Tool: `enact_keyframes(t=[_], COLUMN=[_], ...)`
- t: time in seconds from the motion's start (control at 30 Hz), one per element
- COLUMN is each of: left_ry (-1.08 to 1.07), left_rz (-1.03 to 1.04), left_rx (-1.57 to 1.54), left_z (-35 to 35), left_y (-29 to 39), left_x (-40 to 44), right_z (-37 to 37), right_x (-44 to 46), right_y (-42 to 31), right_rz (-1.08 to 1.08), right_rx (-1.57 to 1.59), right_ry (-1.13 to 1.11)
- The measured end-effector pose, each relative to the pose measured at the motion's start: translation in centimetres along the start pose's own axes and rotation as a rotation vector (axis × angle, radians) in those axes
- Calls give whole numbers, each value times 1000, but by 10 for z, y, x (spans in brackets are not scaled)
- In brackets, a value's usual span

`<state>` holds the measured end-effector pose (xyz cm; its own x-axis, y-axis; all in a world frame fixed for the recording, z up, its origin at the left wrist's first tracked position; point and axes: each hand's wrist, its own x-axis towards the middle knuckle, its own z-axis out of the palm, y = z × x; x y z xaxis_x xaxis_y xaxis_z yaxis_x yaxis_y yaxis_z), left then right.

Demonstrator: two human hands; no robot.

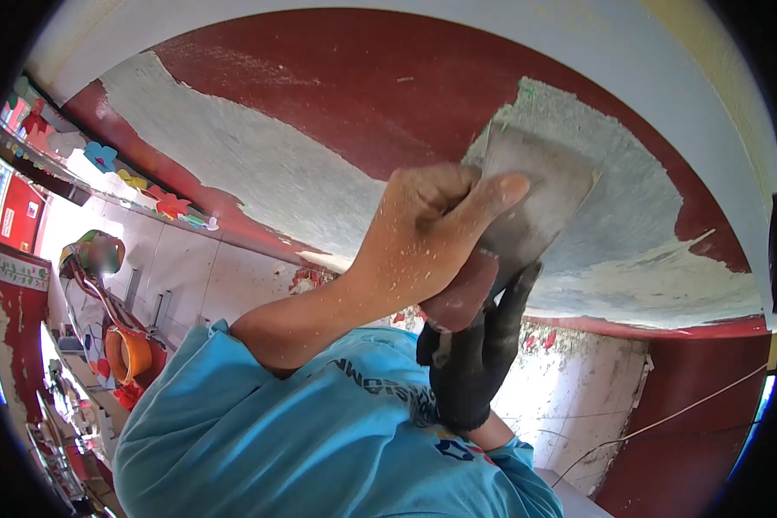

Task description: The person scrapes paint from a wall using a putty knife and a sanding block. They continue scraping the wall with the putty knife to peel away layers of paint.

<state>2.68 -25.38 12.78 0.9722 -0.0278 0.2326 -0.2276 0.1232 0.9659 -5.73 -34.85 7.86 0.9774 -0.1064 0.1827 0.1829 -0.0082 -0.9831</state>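
Observation:
My left hand (432,233) is bare and dusted with pale flecks. It pinches the wide metal blade of a scraper (540,203), thumb flat on the near face and fingers curled behind. Below that hand is the scraper's reddish-brown handle (462,298). My right hand (475,354), in a black glove, is closed around the handle's lower part, which its fingers partly hide. Behind the blade is a red-painted wall (337,95) with bare grey patches (259,155) where paint is gone. Whether the blade touches the wall cannot be told.
Another person (91,285) is at the left, near an orange bucket (129,354). Colourful flower decorations (99,157) line the left edge. A cable (665,420) hangs at the lower right, and white trim (734,112) curves around the red wall.

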Motion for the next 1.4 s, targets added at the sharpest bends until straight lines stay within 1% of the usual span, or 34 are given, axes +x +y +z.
enact_keyframes(t=[0.03, 0.1, 0.13, 0.2, 0.23, 0.3, 0.33, 0.37, 0.4, 0.43, 0.5, 0.53, 0.6, 0.63, 0.7, 0.73, 0.77, 0.8, 0.83, 0.9, 0.93, 0.97, 1.0, 1.03, 1.07, 1.13, 1.17, 1.2, 1.27, 1.3, 1.33, 1.4], left_ry=[4, 51, 54, 46, 45, -31, -35, -2, 34, 31, -8, -12, 73, 77, 29, 27, 18, 11, 14, 74, 71, 29, -9, 69, 75, 42, 28, 35, -48, -107, -101, -85], left_rz=[13, -35, -60, -9, 3, 29, 18, 38, 69, 76, -26, -14, -52, -69, 70, 85, 41, -18, -33, 83, 98, 102, 100, -10, -37, -20, 18, 23, -160, -158, -157, -316], left_rx=[1, -33, -33, 22, 25, 41, 45, -22, -90, -89, 8, 11, -41, -41, -18, -17, 15, 47, 49, -105, -105, 16, 138, 40, 40, -33, -8, -8, 160, 129, 125, 164], left_z=[1, 5, 5, 3, 0, -4, -2, 2, 5, 3, -4, -1, 6, 4, 1, 0, -2, -3, 0, 10, 5, -5, -7, 1, 4, 4, 2, -1, -8, -12, -16, -23], left_y=[4, 12, 10, 10, 9, 6, 5, 6, 7, 5, 6, 10, 20, 14, 7, 10, 15, 18, 18, 19, 13, -1, 3, 6, 9, 9, 3, -2, -14, -23, -36, -62], left_x=[4, 6, 1, 4, 4, 3, 5, 7, 8, 6, 2, 6, 6, 2, 4, 6, 7, 6, 4, 8, 8, 5, 5, 3, 2, 6, 5, 3, -7, -11, -16, -28], right_z=[-1, -2, -2, 1, 1, 1, 0, -3, -3, -2, 2, 1, 0, 1, 1, 2, 0, 1, 2, 3, 2, 1, -1, -2, -4, -4, 1, 3, 2, 1, 2, 2], right_x=[5, 5, 0, 4, 1, 7, 4, 6, 2, 2, 1, 6, 9, 6, 1, 1, 4, 5, 5, 9, 10, 9, 8, 4, 2, 8, 8, 6, -3, -9, -9, -27], right_y=[-3, -11, -8, -2, -1, -5, -7, -8, -6, -3, 0, -3, -15, -16, -9, -7, -9, -8, -7, -6, -6, -5, -2, 1, 3, 5, 2, 5, 29, 53, 73, 91], right_rz=[-13, 47, 71, -8, 49, 33, 51, 3, 16, 17, -21, -34, 1, 25, 27, 33, -32, -28, -28, -50, -66, 16, 104, 210, 238, -136, -144, -149, 8, -46, -325, 71], right_rx=[1, 137, 135, 190, 191, 179, 161, 152, 150, 159, 134, 138, 92, 237, 218, 200, 99, 101, 124, 164, 166, 203, 239, 273, 269, -155, -151, -151, 191, -2, -343, 27], right_ry=[-5, -17, -15, -5, -17, -19, -16, -62, -59, -52, -26, -25, -46, -43, -38, -36, -26, -28, -26, -27, -28, -12, 3, 21, 22, 15, 77, 71, 20, 68, 81, 21])
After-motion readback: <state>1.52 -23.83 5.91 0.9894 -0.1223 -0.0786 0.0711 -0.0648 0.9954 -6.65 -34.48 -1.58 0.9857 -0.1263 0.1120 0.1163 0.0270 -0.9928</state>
